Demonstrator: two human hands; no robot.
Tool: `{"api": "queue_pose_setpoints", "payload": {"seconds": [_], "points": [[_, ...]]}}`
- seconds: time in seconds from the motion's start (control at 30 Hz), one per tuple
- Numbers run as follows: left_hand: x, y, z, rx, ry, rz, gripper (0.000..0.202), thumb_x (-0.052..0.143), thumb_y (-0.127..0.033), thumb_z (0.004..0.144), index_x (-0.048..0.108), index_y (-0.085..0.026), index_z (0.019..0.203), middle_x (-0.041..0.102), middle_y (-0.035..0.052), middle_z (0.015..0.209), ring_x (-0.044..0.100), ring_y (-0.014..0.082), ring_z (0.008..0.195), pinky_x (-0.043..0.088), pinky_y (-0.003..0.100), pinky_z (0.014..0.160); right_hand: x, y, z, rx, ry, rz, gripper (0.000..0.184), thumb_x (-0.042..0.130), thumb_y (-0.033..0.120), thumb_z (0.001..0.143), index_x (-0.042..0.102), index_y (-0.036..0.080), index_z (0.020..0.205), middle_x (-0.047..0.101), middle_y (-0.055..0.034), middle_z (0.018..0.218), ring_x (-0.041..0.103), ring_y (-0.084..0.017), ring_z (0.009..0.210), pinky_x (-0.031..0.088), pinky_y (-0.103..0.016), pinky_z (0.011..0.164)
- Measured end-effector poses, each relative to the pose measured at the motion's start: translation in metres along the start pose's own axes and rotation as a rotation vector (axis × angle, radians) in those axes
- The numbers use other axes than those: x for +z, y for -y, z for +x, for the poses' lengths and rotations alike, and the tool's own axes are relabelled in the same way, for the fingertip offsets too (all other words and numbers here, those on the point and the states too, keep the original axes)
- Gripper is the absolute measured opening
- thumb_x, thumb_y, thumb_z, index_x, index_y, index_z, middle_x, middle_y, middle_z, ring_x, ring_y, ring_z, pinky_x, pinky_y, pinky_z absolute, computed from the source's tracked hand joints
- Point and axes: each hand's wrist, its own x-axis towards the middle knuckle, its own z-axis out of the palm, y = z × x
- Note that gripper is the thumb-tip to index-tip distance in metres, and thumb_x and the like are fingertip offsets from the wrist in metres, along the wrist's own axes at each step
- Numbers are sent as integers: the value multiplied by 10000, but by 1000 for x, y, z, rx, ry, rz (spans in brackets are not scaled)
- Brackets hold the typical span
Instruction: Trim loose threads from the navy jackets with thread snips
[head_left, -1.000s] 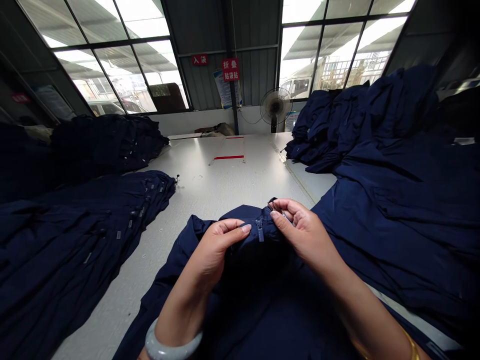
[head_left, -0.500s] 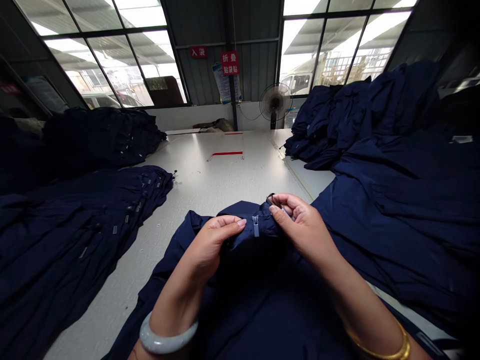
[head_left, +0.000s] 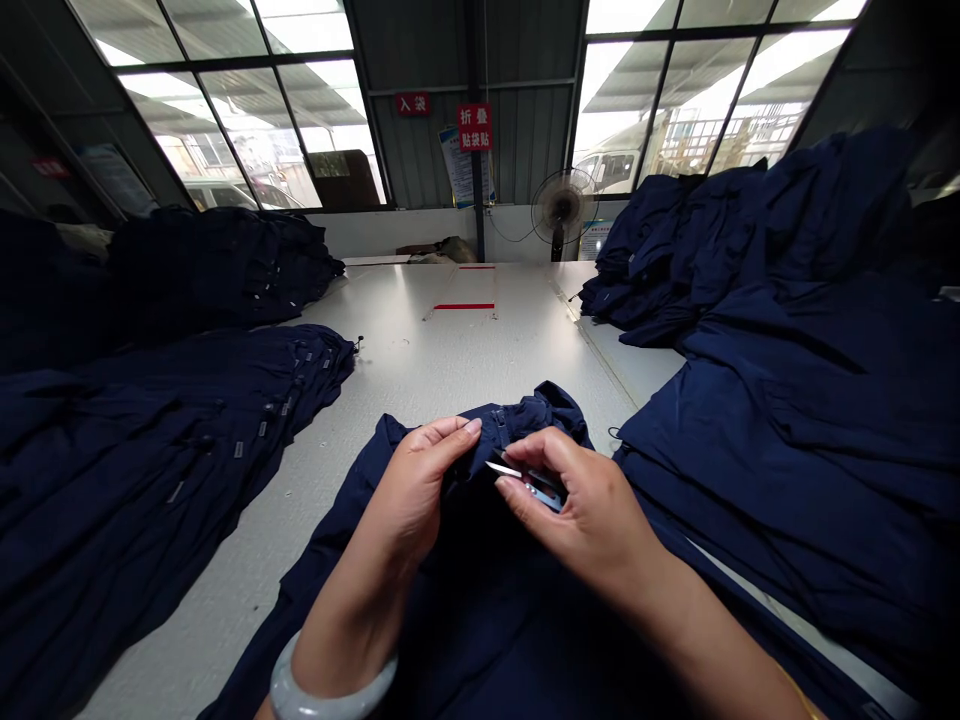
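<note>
A red wall sign [head_left: 412,104] reads "入袋"; a red post sign [head_left: 474,127] reads "折叠贴袋贴".

The right hand [head_left: 585,510] has dropped from the top of the zipper [head_left: 499,428], its small thread snips [head_left: 525,478] now showing below the navy jacket collar [head_left: 544,410], which stands bunched beyond the left hand [head_left: 420,480].

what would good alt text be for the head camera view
A person's left hand grips the collar of a navy zip jacket on a white worktable while the right hand holds a small metal-bladed cutter. Piles of navy garments lie on both sides.
</note>
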Motion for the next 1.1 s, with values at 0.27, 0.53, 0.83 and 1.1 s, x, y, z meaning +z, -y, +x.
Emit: {"api": "queue_pose_setpoints", "payload": {"seconds": [0.27, 0.53, 0.83, 1.1], "points": [[2, -1, -2, -4, -28, -29, 177, 774, -301, 727, 720, -134, 743, 679, 23, 669, 565, 128, 622, 442, 226, 631, 8, -7, -2, -70, -159, -238, 123, 588, 285, 923, 596, 194, 1006, 730, -55, 981, 703, -200, 865, 537, -309, 735], [5, 2, -2, 14, -35, -23, 182, 762, -319, 736, 734, -139, 733, 706, 35, 694, 587, 140, 645, 456, 241, 679, 8, -6, -3, -136, -198, -366, 100, 562, 263, 942, 587, 198, 1015, 736, -66, 973, 708, -200, 848, 529, -298, 687], [7, 4, -1, 14, -28, -37, 181, 753, -320, 754, 723, -142, 739, 679, 16, 675, 572, 134, 655, 450, 232, 665, 9, -7, -2, -66, -220, -345, 115, 573, 291, 939, 582, 207, 1016, 730, -59, 986, 703, -210, 851, 520, -306, 712], [4, 6, -1, 14, -56, -40, 197, 753, -329, 754, 697, -153, 686, 661, 18, 677, 562, 136, 652, 445, 242, 661, -12, -12, 1, 55, -336, -352, 164, 608, 347, 914, 594, 215, 1010, 709, -37, 903, 674, -195, 756, 493, -307, 666]]}}
